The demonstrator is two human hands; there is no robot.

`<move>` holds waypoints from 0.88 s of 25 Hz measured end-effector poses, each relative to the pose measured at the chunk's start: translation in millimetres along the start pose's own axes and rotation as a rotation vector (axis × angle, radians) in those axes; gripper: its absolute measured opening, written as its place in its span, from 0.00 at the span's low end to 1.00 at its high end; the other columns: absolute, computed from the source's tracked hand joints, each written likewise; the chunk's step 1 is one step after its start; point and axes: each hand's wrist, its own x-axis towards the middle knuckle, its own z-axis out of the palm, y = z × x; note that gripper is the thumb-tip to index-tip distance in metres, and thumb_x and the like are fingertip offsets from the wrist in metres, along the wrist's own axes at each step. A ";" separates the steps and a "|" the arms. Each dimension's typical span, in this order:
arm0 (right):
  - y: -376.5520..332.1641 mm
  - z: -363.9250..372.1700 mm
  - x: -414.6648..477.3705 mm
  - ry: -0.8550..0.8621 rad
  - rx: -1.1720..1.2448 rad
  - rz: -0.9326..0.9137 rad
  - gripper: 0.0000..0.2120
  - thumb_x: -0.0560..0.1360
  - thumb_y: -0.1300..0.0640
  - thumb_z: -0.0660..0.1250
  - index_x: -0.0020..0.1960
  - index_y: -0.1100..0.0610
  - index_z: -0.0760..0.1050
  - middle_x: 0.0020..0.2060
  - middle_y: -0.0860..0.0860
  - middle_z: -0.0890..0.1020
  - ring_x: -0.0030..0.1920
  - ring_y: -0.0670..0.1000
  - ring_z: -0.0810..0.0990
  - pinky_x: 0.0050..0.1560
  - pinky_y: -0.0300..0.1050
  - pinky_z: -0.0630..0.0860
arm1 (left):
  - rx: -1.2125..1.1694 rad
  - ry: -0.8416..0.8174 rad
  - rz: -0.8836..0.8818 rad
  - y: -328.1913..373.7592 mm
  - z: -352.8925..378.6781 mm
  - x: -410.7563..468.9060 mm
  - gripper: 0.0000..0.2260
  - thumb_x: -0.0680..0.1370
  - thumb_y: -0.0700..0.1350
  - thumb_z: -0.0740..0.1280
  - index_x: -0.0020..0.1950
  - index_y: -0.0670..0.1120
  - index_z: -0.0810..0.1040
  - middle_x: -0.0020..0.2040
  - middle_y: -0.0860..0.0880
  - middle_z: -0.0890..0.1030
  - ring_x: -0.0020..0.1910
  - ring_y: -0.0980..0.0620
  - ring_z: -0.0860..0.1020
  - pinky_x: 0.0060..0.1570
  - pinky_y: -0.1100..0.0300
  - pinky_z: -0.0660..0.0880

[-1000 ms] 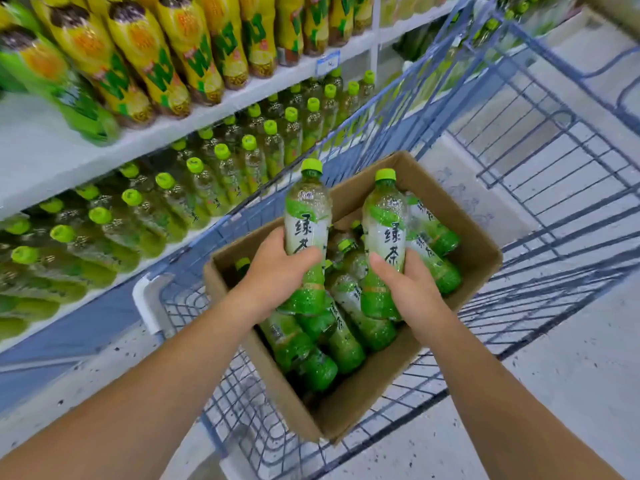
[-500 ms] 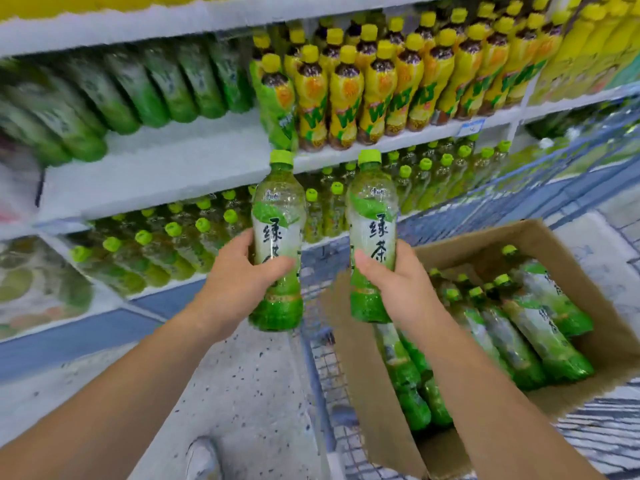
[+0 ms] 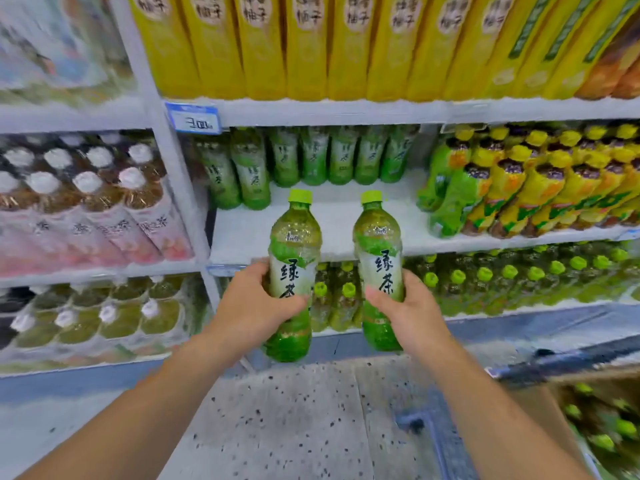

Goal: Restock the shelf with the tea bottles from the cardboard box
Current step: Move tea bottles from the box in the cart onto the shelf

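Two held upright: left hand (image 3: 256,306) fingers grip first tea bottle (image 3: 294,244), right hand (image 3: 412,313) fingers grip second tea bottle (image 3: 378,237); next, probably stand both on mid-frame shelf (image 3: 346,220).

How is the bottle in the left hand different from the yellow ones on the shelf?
Left-hand bottle: green cap; yellow bottles: yellow caps. Its label is green and white; theirs yellow, green and orange. The left hand holds it; they stand on the shelf. Both are plastic drink bottles.

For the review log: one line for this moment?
left hand: grips left green tea bottle, upright | right hand: grips right green tea bottle, upright | shelf: front space bare, bottles unplaced
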 end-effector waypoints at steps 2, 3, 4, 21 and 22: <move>-3.7 25.1 22.7 0.029 -0.007 -0.022 0.10 0.74 0.49 0.73 0.53 0.47 0.76 0.48 0.46 0.84 0.48 0.47 0.83 0.51 0.50 0.81 | -0.008 0.010 0.033 -7.2 -11.7 22.9 0.15 0.68 0.41 0.79 0.51 0.51 0.80 0.41 0.56 0.86 0.39 0.61 0.83 0.38 0.64 0.78; -3.7 33.6 34.4 0.033 -0.012 -0.040 0.11 0.73 0.47 0.73 0.53 0.47 0.77 0.47 0.45 0.84 0.48 0.47 0.83 0.51 0.52 0.81 | -0.010 0.017 0.049 -9.9 -13.1 33.8 0.15 0.68 0.41 0.79 0.51 0.52 0.80 0.41 0.56 0.86 0.39 0.61 0.83 0.38 0.64 0.79; -4.5 41.6 47.3 0.033 -0.013 -0.066 0.12 0.73 0.46 0.73 0.54 0.46 0.78 0.47 0.44 0.84 0.48 0.47 0.84 0.51 0.53 0.81 | -0.013 0.027 0.069 -12.5 -13.4 45.2 0.16 0.68 0.42 0.79 0.51 0.52 0.80 0.42 0.56 0.85 0.39 0.61 0.83 0.38 0.64 0.80; 31.7 105.9 223.8 0.065 0.113 -0.626 0.20 0.76 0.49 0.71 0.65 0.48 0.70 0.55 0.42 0.81 0.54 0.41 0.80 0.53 0.41 0.77 | -0.103 0.299 0.653 -55.6 21.2 204.8 0.18 0.70 0.37 0.75 0.54 0.54 0.77 0.47 0.54 0.84 0.42 0.61 0.82 0.38 0.70 0.78; 36.9 108.1 229.3 0.061 0.107 -0.654 0.21 0.76 0.49 0.70 0.67 0.49 0.69 0.57 0.43 0.81 0.56 0.42 0.79 0.54 0.41 0.76 | -0.119 0.308 0.682 -60.3 25.6 209.1 0.18 0.70 0.37 0.74 0.55 0.54 0.77 0.47 0.55 0.84 0.42 0.62 0.82 0.38 0.70 0.77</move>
